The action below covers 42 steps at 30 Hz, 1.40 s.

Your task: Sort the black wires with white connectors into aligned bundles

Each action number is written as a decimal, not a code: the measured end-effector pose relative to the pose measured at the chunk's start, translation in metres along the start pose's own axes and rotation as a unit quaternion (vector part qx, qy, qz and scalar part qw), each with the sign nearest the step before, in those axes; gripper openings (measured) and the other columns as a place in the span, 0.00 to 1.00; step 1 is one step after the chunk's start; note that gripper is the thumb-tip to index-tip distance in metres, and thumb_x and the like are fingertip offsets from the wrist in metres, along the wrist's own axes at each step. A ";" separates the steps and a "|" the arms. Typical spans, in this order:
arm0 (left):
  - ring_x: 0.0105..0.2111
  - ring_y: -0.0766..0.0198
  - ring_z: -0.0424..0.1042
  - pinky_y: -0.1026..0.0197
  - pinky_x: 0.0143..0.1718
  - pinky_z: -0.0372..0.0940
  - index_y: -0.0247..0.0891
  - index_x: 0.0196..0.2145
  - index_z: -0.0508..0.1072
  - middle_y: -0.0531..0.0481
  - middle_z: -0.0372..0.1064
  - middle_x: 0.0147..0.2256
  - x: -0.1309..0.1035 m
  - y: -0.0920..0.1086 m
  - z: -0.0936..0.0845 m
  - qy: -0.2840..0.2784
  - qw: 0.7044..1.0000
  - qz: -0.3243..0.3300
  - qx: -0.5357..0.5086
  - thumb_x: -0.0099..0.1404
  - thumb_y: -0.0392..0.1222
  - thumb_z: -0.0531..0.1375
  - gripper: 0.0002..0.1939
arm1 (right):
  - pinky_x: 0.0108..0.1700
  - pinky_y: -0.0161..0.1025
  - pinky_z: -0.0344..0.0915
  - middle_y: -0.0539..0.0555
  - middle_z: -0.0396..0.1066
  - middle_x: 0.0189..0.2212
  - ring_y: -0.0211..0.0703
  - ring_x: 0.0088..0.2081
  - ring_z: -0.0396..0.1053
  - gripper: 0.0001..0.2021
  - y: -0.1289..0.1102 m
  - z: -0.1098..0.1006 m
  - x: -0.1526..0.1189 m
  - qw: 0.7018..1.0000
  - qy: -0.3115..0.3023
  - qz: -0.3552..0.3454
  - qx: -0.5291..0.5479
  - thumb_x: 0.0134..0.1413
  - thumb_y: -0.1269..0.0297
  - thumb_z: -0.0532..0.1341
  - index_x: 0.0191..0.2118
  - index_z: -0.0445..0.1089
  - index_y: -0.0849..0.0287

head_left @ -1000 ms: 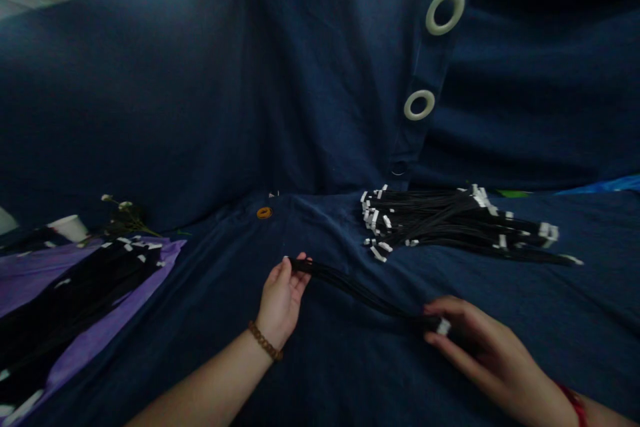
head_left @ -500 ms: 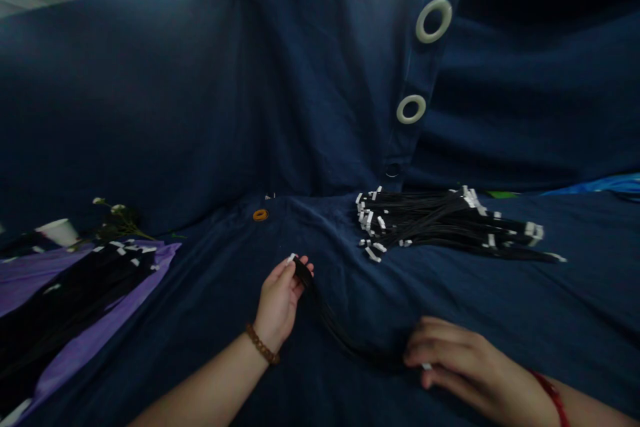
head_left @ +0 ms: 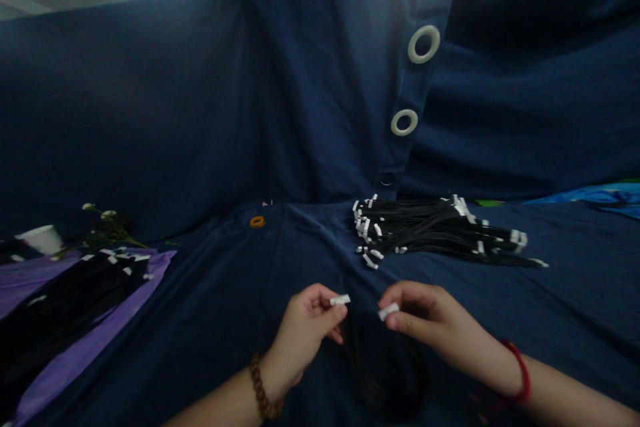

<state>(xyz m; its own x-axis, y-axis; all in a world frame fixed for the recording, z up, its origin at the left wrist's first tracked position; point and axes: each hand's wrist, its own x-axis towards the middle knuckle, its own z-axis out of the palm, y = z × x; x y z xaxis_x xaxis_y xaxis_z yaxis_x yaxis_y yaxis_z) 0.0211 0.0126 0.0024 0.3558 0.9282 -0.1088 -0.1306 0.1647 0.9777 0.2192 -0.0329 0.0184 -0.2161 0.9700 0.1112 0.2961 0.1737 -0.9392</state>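
A black cable (head_left: 373,388) with a white connector on each end hangs in a loop between my hands, dark against the cloth. My left hand (head_left: 306,325) pinches one end, its white connector (head_left: 341,299) sticking out past thumb and finger. At the other end, my right hand (head_left: 434,315) grips the second white connector (head_left: 389,311) between thumb and fingertips. The two connectors face each other with a small gap. Beyond my right hand lies a pile of similar black cables (head_left: 425,225) with white ends.
At left, more black cables (head_left: 65,310) lie on a purple sheet (head_left: 55,373). Behind them are a white cup (head_left: 43,240) and white flowers (head_left: 109,215). An orange ring (head_left: 257,221) lies toward the back. Blue plastic (head_left: 595,195) is at far right, before a dark blue curtain (head_left: 165,107).
My hands have come together, bringing the two cable ends close to each other. The cable, stretched out sideways before, now droops in a loop. The view has shifted slightly.
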 end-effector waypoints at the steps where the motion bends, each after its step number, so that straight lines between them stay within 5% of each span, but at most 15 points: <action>1: 0.18 0.70 0.65 0.67 0.19 0.64 0.29 0.26 0.67 0.52 0.65 0.21 -0.005 0.002 0.003 -0.017 1.000 -0.010 0.006 0.49 0.40 0.65 0.13 | 0.33 0.34 0.60 0.53 0.68 0.28 0.37 0.30 0.65 0.15 -0.003 0.005 0.004 1.000 0.000 -0.006 0.017 0.47 0.55 0.62 0.33 0.68 0.64; 11: 0.18 0.74 0.64 0.70 0.20 0.64 0.30 0.26 0.64 0.54 0.63 0.21 -0.023 -0.008 0.009 -0.030 0.996 -0.076 -0.020 0.52 0.38 0.63 0.10 | 0.35 0.35 0.61 0.53 0.66 0.29 0.37 0.32 0.64 0.14 0.016 0.047 0.010 0.996 0.049 -0.036 0.061 0.52 0.55 0.59 0.31 0.63 0.63; 23: 0.16 0.70 0.65 0.68 0.17 0.63 0.33 0.26 0.63 0.48 0.70 0.23 -0.010 -0.031 0.004 -0.075 0.991 -0.105 0.035 0.49 0.37 0.63 0.11 | 0.28 0.30 0.61 0.51 0.68 0.25 0.30 0.24 0.64 0.14 0.038 0.042 0.011 0.965 -0.019 0.076 0.250 0.44 0.62 0.65 0.30 0.63 0.66; 27: 0.18 0.70 0.65 0.70 0.16 0.59 0.34 0.25 0.64 0.49 0.70 0.23 -0.009 -0.032 0.001 -0.075 0.986 -0.099 0.111 0.48 0.36 0.64 0.11 | 0.29 0.30 0.61 0.52 0.69 0.27 0.30 0.25 0.65 0.17 0.039 0.036 0.014 0.947 -0.092 0.122 0.282 0.45 0.62 0.65 0.39 0.67 0.67; 34: 0.20 0.74 0.62 0.72 0.20 0.55 0.34 0.24 0.66 0.55 0.68 0.21 -0.008 -0.027 -0.008 -0.112 0.950 0.036 0.291 0.49 0.40 0.65 0.11 | 0.29 0.29 0.62 0.53 0.69 0.27 0.30 0.26 0.64 0.13 0.037 0.034 0.014 0.951 -0.124 0.122 0.256 0.47 0.61 0.63 0.35 0.67 0.68; 37: 0.25 0.74 0.63 0.71 0.25 0.59 0.37 0.35 0.68 0.54 0.66 0.28 -0.007 -0.024 -0.014 -0.118 0.923 0.121 0.344 0.57 0.40 0.60 0.07 | 0.29 0.29 0.62 0.52 0.68 0.26 0.29 0.25 0.64 0.13 0.038 0.034 0.014 0.948 -0.091 0.126 0.278 0.47 0.60 0.63 0.33 0.66 0.67; 40: 0.35 0.72 0.63 0.68 0.36 0.62 0.43 0.46 0.64 0.51 0.61 0.39 -0.007 -0.020 -0.018 -0.121 0.866 0.244 0.418 0.63 0.33 0.52 0.14 | 0.29 0.28 0.62 0.50 0.68 0.25 0.28 0.25 0.64 0.13 0.037 0.032 0.015 0.939 -0.066 0.137 0.309 0.48 0.60 0.63 0.32 0.66 0.67; 42: 0.38 0.71 0.62 0.68 0.39 0.61 0.44 0.45 0.66 0.51 0.59 0.39 -0.007 -0.018 -0.019 -0.136 0.823 0.298 0.464 0.62 0.29 0.51 0.16 | 0.28 0.27 0.61 0.50 0.68 0.24 0.28 0.24 0.64 0.13 0.036 0.031 0.016 0.933 -0.068 0.145 0.324 0.48 0.61 0.63 0.32 0.66 0.67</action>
<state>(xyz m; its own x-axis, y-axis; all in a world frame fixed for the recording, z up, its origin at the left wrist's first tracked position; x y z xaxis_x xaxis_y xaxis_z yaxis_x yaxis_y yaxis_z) 0.0036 0.0095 -0.0178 0.6955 0.6215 0.3605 0.3614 -0.7363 0.5721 0.1973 -0.0160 -0.0239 -0.3436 0.9221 -0.1779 -0.2539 -0.2736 -0.9277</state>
